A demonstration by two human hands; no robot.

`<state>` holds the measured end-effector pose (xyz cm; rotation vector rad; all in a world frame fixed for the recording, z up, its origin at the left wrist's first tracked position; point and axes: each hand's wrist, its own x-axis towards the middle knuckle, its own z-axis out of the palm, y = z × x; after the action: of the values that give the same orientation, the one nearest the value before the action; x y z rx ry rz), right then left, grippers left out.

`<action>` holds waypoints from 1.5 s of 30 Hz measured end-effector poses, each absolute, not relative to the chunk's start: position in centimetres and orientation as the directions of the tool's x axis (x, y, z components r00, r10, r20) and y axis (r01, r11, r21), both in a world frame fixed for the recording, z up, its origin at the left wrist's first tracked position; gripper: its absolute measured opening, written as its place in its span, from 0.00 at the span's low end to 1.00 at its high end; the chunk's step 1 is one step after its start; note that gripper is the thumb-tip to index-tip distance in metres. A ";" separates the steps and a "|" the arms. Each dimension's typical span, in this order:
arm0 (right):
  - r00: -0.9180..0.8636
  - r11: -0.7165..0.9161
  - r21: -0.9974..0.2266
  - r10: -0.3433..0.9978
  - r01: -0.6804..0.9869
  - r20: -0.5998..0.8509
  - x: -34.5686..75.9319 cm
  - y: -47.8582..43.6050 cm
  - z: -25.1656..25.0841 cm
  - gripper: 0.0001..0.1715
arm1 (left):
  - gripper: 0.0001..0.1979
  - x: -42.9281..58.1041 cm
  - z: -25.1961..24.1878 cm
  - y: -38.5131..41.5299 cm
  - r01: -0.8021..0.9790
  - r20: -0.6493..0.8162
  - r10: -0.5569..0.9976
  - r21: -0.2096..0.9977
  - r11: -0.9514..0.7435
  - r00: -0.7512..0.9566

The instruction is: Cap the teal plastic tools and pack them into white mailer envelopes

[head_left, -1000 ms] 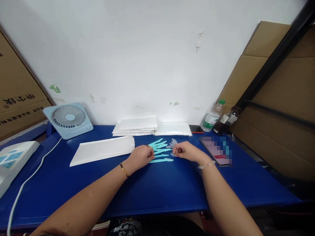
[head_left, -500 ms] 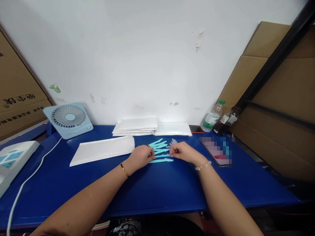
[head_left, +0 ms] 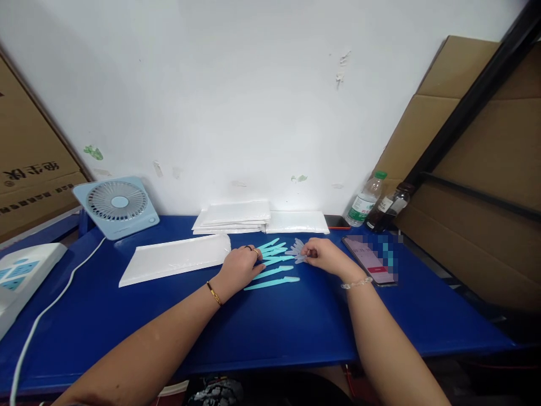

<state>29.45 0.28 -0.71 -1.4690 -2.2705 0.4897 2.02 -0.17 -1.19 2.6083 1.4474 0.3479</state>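
Note:
Several turquoise eyebrow razors (head_left: pixel 274 281) lie on the blue table between my hands, the upper ones overlapping in a fan and the two nearest lying apart. My left hand (head_left: pixel 242 264) is at the handle ends of the fanned razors, fingers bent and closed over them; what they grip is partly hidden. A small cluster of translucent pale caps (head_left: pixel 298 248) sits to the right of the razors. There my right hand (head_left: pixel 323 256) has thumb and forefinger pinched together at a cap on the cluster's right side.
A white padded envelope (head_left: pixel 177 259) lies left of my left hand, with stacked white envelopes (head_left: pixel 232 214) along the wall. A blue fan (head_left: pixel 120 206) and a white device (head_left: pixel 29 276) stand left. Right are a phone (head_left: pixel 369 262), a dark phone (head_left: pixel 337 222) and two bottles (head_left: pixel 366 200).
My right hand has moved right and up from the razors to the pale caps. My left hand has shifted slightly left and up, leaving the two nearest razors more exposed.

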 end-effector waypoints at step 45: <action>-0.377 0.396 -0.506 0.915 0.767 0.145 29.5 1.3 -2.1 0.06 | 0.11 1.8 -2.8 1.8 0.748 0.257 0.755 0.148 -0.648 0.603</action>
<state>29.45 1.29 -2.13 -1.4473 -2.2574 0.5037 1.81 1.81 -2.78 2.7902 1.3078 0.4650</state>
